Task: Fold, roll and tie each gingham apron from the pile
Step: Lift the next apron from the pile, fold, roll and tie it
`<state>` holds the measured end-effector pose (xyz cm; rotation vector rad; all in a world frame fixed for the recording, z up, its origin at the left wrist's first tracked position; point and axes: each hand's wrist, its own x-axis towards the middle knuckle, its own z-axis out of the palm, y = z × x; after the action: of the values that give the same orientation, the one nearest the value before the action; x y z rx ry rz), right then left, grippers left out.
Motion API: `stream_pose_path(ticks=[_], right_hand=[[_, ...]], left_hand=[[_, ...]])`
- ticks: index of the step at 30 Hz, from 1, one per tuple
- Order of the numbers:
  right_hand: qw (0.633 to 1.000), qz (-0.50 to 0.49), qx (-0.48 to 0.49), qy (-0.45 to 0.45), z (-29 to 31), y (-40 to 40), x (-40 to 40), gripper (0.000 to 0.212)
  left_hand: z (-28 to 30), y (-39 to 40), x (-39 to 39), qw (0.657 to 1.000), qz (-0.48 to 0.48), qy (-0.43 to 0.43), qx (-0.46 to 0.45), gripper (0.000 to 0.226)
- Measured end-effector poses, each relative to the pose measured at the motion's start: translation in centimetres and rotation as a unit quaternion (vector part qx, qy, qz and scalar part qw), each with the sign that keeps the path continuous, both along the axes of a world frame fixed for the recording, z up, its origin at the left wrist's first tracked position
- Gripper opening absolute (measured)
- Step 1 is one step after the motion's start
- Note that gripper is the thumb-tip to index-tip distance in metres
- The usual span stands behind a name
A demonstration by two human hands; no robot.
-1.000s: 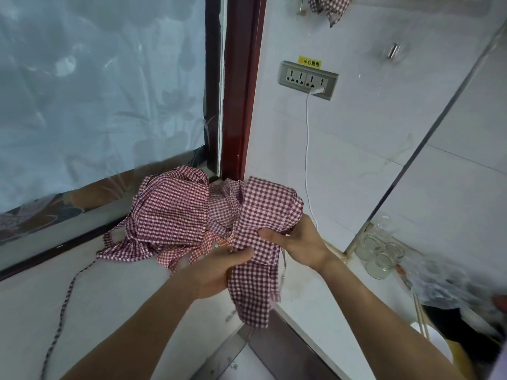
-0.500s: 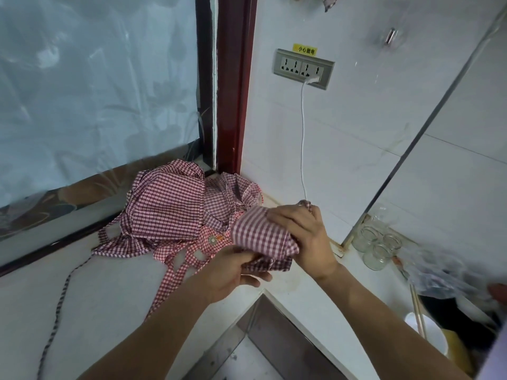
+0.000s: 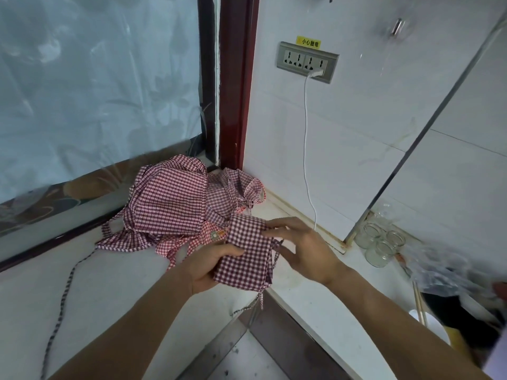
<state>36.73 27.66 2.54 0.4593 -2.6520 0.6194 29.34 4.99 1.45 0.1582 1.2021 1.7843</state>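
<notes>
A folded red-and-white gingham apron (image 3: 244,256) lies as a narrow strip near the inner corner of the white counter (image 3: 115,292). My left hand (image 3: 211,267) grips its near left edge, thumb on top. My right hand (image 3: 299,248) rests on its far right side with fingers spread and nearly straight. A thin tie (image 3: 251,303) dangles from the strip over the counter edge. Behind it, a crumpled pile of gingham aprons (image 3: 175,204) fills the corner by the window.
A long striped tie (image 3: 61,305) trails from the pile across the left counter. A white cable (image 3: 308,149) drops from the wall socket (image 3: 306,61). Three glass jars (image 3: 380,242) stand at the right, with chopsticks (image 3: 419,303) and a plastic bag (image 3: 444,267) beyond.
The apron was held up and bunched between both hands; now it lies flatter and lower on the counter, with my right hand opened out on top of it.
</notes>
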Motion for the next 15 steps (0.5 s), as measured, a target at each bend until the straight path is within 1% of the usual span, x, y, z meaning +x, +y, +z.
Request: stream_pose_path(ticks=[2, 4, 5, 7, 8, 9, 11, 13, 14, 15], right_hand=[[0.992, -0.051, -0.097, -0.057, 0.7, 0.6, 0.1, 0.015], [0.977, -0.076, -0.163, -0.118, 1.0, 1.1, 0.2, 0.002], [0.971, -0.084, -0.180, -0.132, 1.0, 1.2, 0.3, 0.002], [0.961, -0.091, -0.221, -0.138, 0.9, 1.3, 0.6, 0.004], [0.958, -0.089, -0.240, -0.133, 1.0, 1.2, 0.7, 0.005], [0.955, -0.086, -0.253, -0.128, 1.2, 1.1, 0.7, 0.005], [0.950, -0.082, -0.269, -0.137, 1.3, 0.7, 0.8, 0.002], [0.940, -0.068, -0.287, -0.171, 1.3, 0.1, 0.8, 0.007], [0.928, -0.059, -0.312, -0.196, 1.5, -0.3, 0.7, 0.010], [0.910, -0.053, -0.345, -0.221, 1.7, -0.6, 0.6, 0.011]], left_hand=[[-0.8, -0.4, 0.0, 0.999, 0.028, -0.013, 0.022, 0.036], [-1.6, -0.9, -0.2, 0.993, 0.056, -0.054, 0.093, 0.035], [-2.0, -1.0, -0.4, 0.987, 0.061, -0.082, 0.127, 0.036], [-2.6, -1.0, -0.4, 0.974, 0.071, -0.125, 0.176, 0.044], [-2.7, -1.0, -0.4, 0.973, 0.070, -0.127, 0.177, 0.045], [-2.8, -1.0, -0.2, 0.975, 0.059, -0.120, 0.177, 0.041], [-3.8, -1.2, -0.5, 0.966, 0.038, -0.113, 0.228, 0.040], [-4.4, -1.3, -0.7, 0.965, 0.071, -0.134, 0.214, 0.039], [-4.5, -1.5, -0.7, 0.967, 0.086, -0.138, 0.196, 0.041], [-4.3, -1.6, -0.6, 0.969, 0.081, -0.130, 0.196, 0.046]])
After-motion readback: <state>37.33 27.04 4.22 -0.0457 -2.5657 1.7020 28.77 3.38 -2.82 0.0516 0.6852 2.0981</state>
